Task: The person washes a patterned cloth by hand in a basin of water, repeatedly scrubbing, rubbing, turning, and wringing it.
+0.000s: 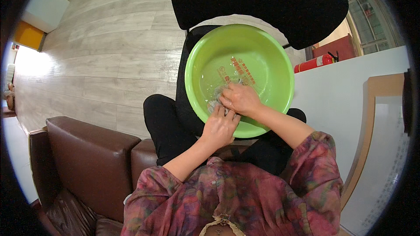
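Note:
A round green plastic basin (274, 68) stands in front of me on a black chair seat (190, 44); red writing marks its bottom, and clear water shows inside. Both my hands reach into its near left part. A wet, pale, crumpled cloth (214, 105) lies bunched between them, partly hidden under the fingers. My right hand (241, 97) is curled over the cloth from above. Lower and nearer to me, my left hand (221, 126) has its fingers bent onto the cloth's near edge, close to the basin's rim.
The black chair's backrest (259, 0) rises beyond the basin. At left stands a brown leather sofa (92, 160) on grey wood-look flooring (137, 65). To the right are a white surface (331, 95), a red fire extinguisher (315, 63) and a wood-framed board (369, 131).

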A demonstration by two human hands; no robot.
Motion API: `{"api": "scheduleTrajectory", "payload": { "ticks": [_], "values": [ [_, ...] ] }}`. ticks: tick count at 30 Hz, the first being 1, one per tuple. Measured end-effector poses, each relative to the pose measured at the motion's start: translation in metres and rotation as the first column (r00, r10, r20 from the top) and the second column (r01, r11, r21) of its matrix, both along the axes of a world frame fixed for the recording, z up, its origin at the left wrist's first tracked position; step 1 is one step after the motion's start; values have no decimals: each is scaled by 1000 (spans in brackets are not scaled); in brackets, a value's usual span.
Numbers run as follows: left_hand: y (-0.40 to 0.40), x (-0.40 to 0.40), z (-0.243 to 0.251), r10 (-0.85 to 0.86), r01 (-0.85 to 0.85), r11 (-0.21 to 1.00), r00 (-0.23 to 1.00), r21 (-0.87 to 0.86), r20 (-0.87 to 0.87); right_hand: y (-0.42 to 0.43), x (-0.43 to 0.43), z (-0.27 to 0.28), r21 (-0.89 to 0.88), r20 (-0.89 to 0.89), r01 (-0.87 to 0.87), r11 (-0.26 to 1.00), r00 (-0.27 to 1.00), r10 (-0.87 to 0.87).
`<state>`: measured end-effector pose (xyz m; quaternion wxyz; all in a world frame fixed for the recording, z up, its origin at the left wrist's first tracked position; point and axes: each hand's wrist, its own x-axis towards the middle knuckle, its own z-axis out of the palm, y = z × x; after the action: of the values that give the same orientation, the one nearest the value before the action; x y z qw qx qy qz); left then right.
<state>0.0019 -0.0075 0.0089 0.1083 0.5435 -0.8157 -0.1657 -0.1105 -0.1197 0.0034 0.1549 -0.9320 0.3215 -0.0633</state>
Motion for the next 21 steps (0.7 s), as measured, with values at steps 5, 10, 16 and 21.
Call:
{"api": "scheduleTrajectory", "payload": {
  "ticks": [5,10,16,21],
  "values": [
    [-3,-3,3,-7,5,996,1000,-93,-30,-37,-14,-48,-258,33,23,966,999,-15],
    [1,1,0,-5,4,996,1000,-89,-21,-52,-2,-49,-291,66,210,933,978,-200],
    [6,4,15,57,-71,963,997,-259,-60,-65,-10,-36,-148,143,463,874,885,-444],
    [7,4,0,80,-96,976,993,-193,-89,-48,-7,-7,16,-80,257,966,964,-255]
  ]
}}
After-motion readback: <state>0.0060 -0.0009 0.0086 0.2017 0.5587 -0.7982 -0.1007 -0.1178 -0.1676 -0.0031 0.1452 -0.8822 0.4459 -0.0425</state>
